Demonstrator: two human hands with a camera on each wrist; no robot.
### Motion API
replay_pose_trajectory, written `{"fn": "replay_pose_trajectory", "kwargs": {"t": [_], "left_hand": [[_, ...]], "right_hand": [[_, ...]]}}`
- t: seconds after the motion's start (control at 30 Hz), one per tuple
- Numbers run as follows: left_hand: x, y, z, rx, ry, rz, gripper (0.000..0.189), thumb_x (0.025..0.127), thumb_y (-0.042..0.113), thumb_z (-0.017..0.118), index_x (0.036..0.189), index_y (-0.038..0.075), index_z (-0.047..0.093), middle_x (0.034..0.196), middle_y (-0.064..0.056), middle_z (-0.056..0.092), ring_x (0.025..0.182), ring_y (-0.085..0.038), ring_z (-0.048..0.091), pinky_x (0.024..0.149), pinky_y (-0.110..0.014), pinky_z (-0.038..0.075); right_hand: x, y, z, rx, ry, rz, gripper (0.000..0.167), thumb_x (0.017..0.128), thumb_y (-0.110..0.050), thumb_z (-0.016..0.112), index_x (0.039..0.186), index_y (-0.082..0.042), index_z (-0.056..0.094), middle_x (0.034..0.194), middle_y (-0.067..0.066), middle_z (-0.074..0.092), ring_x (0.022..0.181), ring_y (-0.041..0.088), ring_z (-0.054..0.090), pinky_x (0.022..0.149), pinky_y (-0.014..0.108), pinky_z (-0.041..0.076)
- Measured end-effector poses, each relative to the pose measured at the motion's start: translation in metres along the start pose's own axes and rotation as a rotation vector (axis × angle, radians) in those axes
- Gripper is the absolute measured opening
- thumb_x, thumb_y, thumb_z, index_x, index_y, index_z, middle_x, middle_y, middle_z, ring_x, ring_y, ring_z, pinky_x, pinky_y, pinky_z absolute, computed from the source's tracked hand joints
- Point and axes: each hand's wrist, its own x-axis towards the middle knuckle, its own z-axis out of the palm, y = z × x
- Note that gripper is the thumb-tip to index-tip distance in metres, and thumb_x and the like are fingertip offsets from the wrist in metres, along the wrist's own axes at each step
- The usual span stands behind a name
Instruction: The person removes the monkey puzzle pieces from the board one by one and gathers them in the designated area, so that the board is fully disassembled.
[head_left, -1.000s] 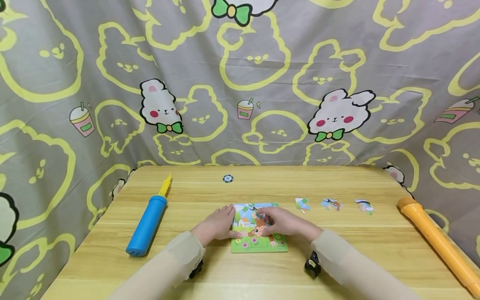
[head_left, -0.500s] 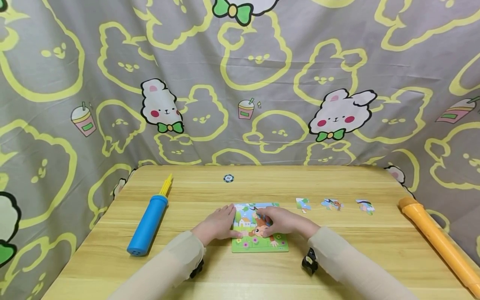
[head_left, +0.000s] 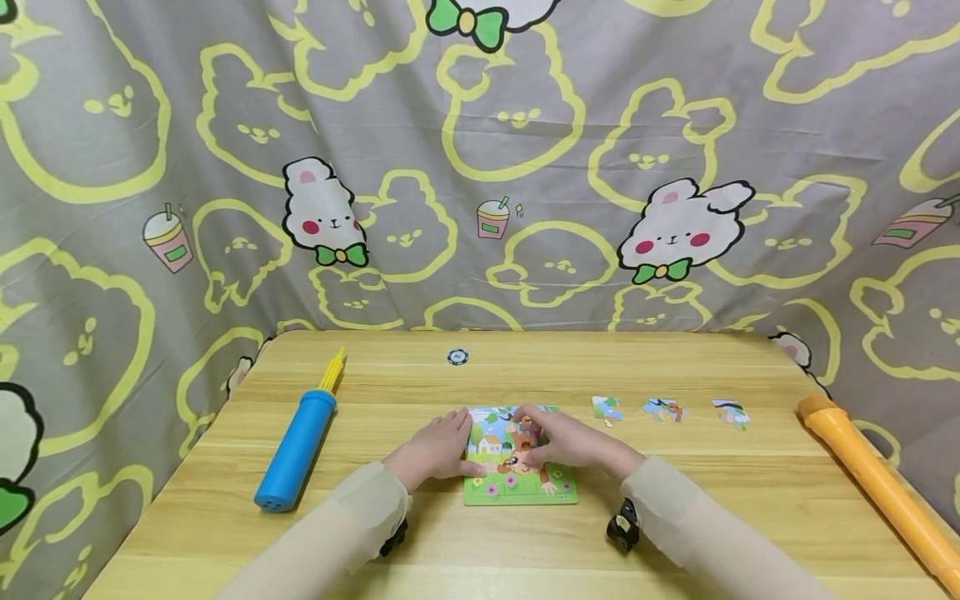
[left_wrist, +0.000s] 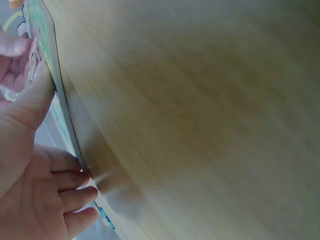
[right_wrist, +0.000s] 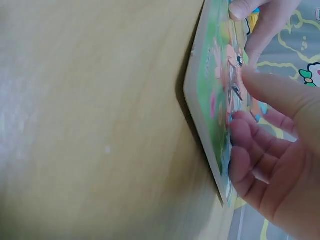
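Observation:
A flat jigsaw puzzle with a monkey and house picture lies mid-table in the head view. My left hand rests at its left side, thumb on the picture and fairly straight fingers along the edge. In the left wrist view that thumb lies over the puzzle's rim. My right hand is over the puzzle's right part, thumb and curled fingers pinching a monkey puzzle piece. A dark gap shows beside that piece in the right wrist view. The fingers partly hide it.
Three loose puzzle pieces, among them a middle piece, lie right of the puzzle. A poker chip is behind it. A blue hand pump lies left, an orange tube right. A patterned curtain hangs behind the table.
My right index finger has risen slightly, and more of the monkey picture shows between it and the thumb. The left hand stays in place.

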Motion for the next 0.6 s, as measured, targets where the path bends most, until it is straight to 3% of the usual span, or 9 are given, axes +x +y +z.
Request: {"fn": "replay_pose_trajectory", "kwargs": {"t": [0.1,0.23,0.6], "left_hand": [[0.000,0.000,0.000,-0.001,-0.001,-0.001,0.088,0.083,0.054,0.057,0.142,-0.004,0.027,0.148,-0.018,0.023,0.134,-0.032,0.023,0.108,-0.042,0.021],[0.001,0.000,0.001,0.004,-0.003,-0.001,0.088,0.083,0.055,0.057,0.142,-0.004,0.027,0.148,-0.018,0.022,0.134,-0.031,0.022,0.108,-0.042,0.021],[-0.001,0.002,0.001,0.011,0.000,0.000,0.088,0.083,0.055,0.056,0.142,-0.004,0.027,0.148,-0.018,0.022,0.134,-0.031,0.023,0.108,-0.041,0.021]], "right_hand": [[0.001,0.002,0.000,0.055,0.033,-0.040,0.029,0.093,-0.008,0.055,0.120,-0.008,0.047,0.081,0.002,0.055,0.066,0.016,0.052,0.057,0.029,0.045],[0.001,0.003,0.001,0.109,0.080,-0.056,0.024,0.095,-0.003,0.048,0.119,-0.005,0.051,0.077,0.005,0.056,0.059,0.020,0.053,0.051,0.028,0.046],[-0.015,0.004,-0.005,0.269,0.179,0.012,0.006,0.093,-0.009,0.054,0.095,-0.004,0.052,0.080,0.009,0.056,0.068,0.025,0.056,0.058,0.037,0.052]]}}
